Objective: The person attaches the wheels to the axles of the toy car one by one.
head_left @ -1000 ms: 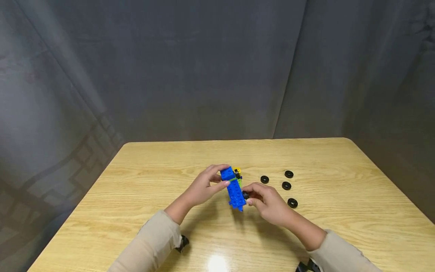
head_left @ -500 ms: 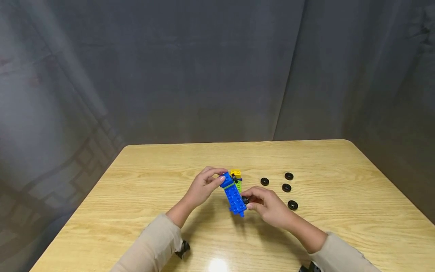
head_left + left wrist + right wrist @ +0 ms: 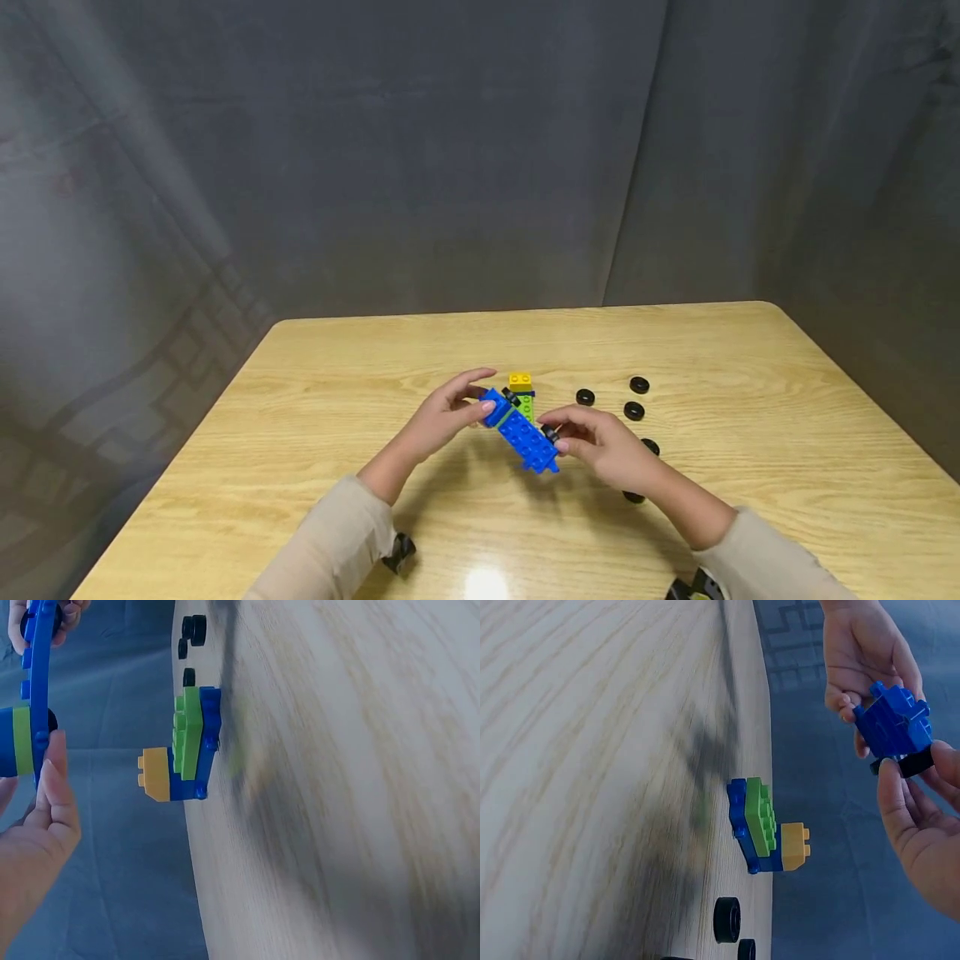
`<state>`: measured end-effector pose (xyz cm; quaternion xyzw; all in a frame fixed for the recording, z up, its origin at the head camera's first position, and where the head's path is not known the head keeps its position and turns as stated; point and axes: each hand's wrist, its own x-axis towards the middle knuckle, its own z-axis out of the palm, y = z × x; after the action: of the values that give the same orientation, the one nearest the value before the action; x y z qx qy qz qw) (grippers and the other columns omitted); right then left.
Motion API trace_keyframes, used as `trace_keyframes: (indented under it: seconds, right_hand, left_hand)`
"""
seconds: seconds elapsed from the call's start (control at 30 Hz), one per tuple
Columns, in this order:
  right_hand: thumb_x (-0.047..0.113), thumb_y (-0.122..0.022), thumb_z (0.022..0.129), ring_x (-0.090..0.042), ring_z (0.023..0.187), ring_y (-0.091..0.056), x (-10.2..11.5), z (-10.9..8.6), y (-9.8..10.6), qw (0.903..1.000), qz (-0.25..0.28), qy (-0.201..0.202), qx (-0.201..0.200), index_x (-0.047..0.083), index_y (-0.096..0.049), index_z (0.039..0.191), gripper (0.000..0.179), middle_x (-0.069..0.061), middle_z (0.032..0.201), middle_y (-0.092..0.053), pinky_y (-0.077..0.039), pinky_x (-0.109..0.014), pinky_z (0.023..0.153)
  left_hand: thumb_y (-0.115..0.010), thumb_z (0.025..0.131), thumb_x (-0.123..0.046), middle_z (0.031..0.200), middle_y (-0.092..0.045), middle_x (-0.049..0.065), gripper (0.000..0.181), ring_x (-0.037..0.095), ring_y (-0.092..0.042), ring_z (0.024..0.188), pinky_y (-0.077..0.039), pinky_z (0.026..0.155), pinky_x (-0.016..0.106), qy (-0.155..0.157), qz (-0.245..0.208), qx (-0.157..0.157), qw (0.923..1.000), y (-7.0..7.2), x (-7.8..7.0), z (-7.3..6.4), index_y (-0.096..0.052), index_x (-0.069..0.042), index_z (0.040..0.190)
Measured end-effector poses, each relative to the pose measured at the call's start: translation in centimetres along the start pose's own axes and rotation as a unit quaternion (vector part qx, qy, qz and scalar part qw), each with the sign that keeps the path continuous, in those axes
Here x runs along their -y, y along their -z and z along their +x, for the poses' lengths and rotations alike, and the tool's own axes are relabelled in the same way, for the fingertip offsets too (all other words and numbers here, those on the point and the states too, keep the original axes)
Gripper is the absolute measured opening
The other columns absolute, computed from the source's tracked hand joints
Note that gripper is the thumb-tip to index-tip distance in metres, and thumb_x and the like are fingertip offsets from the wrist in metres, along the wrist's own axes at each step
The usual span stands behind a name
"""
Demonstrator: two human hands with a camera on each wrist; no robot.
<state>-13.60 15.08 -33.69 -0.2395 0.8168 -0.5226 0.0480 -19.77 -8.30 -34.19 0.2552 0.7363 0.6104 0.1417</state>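
Note:
My left hand (image 3: 438,423) grips the far end of a blue toy-brick vehicle (image 3: 527,439), thumb on its blue end block. A thin green layer shows beneath that block. The vehicle is held above the table, slanting toward the lower right in the head view. At its near right side, my right hand (image 3: 606,450) pinches a black wheel (image 3: 550,432) between thumb and fingers. Another black wheel (image 3: 512,397) sits farther along the same side. In the right wrist view the wheel (image 3: 915,761) lies against the vehicle's side.
Behind the vehicle stands a second blue-based brick build with a green brick (image 3: 189,731) and a yellow brick (image 3: 520,382). Several loose black wheels (image 3: 633,411) lie right of it, one (image 3: 633,497) partly behind my right forearm. A grey curtain (image 3: 450,167) hangs beyond the table.
The vehicle has turned, its near end swinging rightward, so both wheels on its right side show more. My right hand has shifted slightly right. A loose wheel now shows beneath the right forearm.

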Motion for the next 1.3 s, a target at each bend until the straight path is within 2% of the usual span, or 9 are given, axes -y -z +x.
trace_keyframes:
  seconds: [0.13, 0.33, 0.53, 0.73, 0.87, 0.97, 1.07, 1.13, 1.3]
  right_hand:
    - [0.007, -0.050, 0.087, -0.020, 0.089, -0.052, -0.1, 0.0, 0.5, 0.9999, 0.010, -0.006, 0.002, -0.004, -0.051, 0.112, 0.028, -0.017, 0.109, -0.053, -0.044, -0.027, 0.074]
    - [0.008, -0.049, 0.087, -0.021, 0.086, -0.053, -0.3, 0.2, 0.7, 0.9993, 0.029, -0.023, -0.002, -0.006, -0.051, 0.110, 0.026, -0.016, 0.106, -0.053, -0.045, -0.030, 0.073]
    - [0.012, -0.048, 0.089, -0.020, 0.079, -0.052, -0.6, 0.5, 0.8, 0.9981, 0.037, -0.046, -0.017, -0.003, -0.052, 0.108, 0.025, -0.013, 0.102, -0.054, -0.046, -0.033, 0.066]
    - [0.015, -0.049, 0.088, -0.022, 0.086, -0.051, -0.6, 0.9, 0.7, 0.9968, 0.045, -0.059, -0.031, -0.001, -0.054, 0.106, 0.025, -0.012, 0.104, -0.054, -0.045, -0.029, 0.069]
    - [0.013, -0.050, 0.087, -0.022, 0.087, -0.051, -0.4, 1.1, 0.7, 0.9965, 0.043, -0.062, -0.037, -0.001, -0.055, 0.104, 0.023, -0.012, 0.102, -0.055, -0.044, -0.027, 0.070]
    - [0.013, -0.051, 0.087, -0.021, 0.088, -0.052, -0.2, 1.3, 0.5, 0.9963, 0.043, -0.064, -0.037, -0.002, -0.055, 0.104, 0.023, -0.012, 0.102, -0.055, -0.044, -0.027, 0.071]
    - [0.012, -0.051, 0.087, -0.020, 0.090, -0.052, 0.0, 1.6, 0.3, 0.9962, 0.041, -0.069, -0.036, -0.001, -0.055, 0.104, 0.022, -0.012, 0.102, -0.055, -0.044, -0.028, 0.073]
    - [0.013, -0.052, 0.087, -0.020, 0.090, -0.052, 0.0, 1.8, 0.2, 0.9963, 0.037, -0.069, -0.036, -0.001, -0.056, 0.104, 0.022, -0.011, 0.102, -0.056, -0.044, -0.027, 0.073]
    - [0.016, -0.052, 0.087, -0.019, 0.088, -0.052, 0.4, 1.7, 0.7, 0.9962, 0.027, -0.070, -0.044, -0.001, -0.055, 0.104, 0.025, -0.010, 0.101, -0.056, -0.045, -0.032, 0.073]
  left_hand:
    - [-0.055, 0.085, -0.019, 0.106, -0.047, 0.017, 0.048, 0.023, -0.057, 0.076, -0.043, 0.075, 0.047, 0.007, 0.000, 0.020, 0.9998, 0.1, -0.1, 0.0, -0.038, -0.006, 0.129]
    - [-0.056, 0.084, -0.017, 0.103, -0.046, 0.016, 0.051, 0.020, -0.058, 0.074, -0.043, 0.076, 0.048, 0.028, -0.013, 0.044, 0.9985, 0.2, 0.0, -0.2, -0.037, -0.005, 0.129]
    - [-0.057, 0.083, -0.021, 0.098, -0.049, 0.014, 0.050, 0.017, -0.057, 0.075, -0.041, 0.076, 0.051, 0.044, -0.022, 0.077, 0.9958, 0.0, 0.3, -0.5, -0.040, -0.004, 0.127]
    - [-0.060, 0.082, -0.021, 0.101, -0.050, 0.012, 0.047, 0.018, -0.056, 0.075, -0.042, 0.075, 0.050, 0.054, -0.032, 0.107, 0.9923, -0.3, 0.6, -0.7, -0.045, 0.001, 0.121]
    - [-0.061, 0.080, -0.019, 0.095, -0.053, 0.010, 0.046, 0.015, -0.054, 0.076, -0.046, 0.071, 0.038, 0.055, -0.007, 0.126, 0.9905, -0.5, 0.5, -0.8, -0.046, 0.003, 0.118]
    - [-0.062, 0.080, -0.021, 0.096, -0.053, 0.007, 0.045, 0.014, -0.051, 0.082, -0.044, 0.069, 0.028, 0.057, 0.014, 0.150, 0.9870, -0.5, 0.5, -1.0, -0.048, 0.002, 0.116]
    - [-0.062, 0.079, -0.025, 0.099, -0.051, 0.006, 0.046, 0.014, -0.048, 0.086, -0.043, 0.071, 0.026, 0.065, 0.016, 0.176, 0.9822, -0.4, 0.6, -1.0, -0.049, 0.000, 0.115]
    - [-0.062, 0.078, -0.028, 0.099, -0.050, 0.006, 0.047, 0.014, -0.047, 0.088, -0.043, 0.072, 0.027, 0.067, 0.011, 0.189, 0.9796, -0.4, 0.6, -1.0, -0.049, 0.000, 0.114]
    - [-0.061, 0.079, -0.026, 0.098, -0.048, 0.008, 0.047, 0.016, -0.051, 0.086, -0.045, 0.072, 0.029, 0.074, -0.049, 0.206, 0.9745, -0.6, 0.5, -0.9, -0.045, 0.003, 0.112]
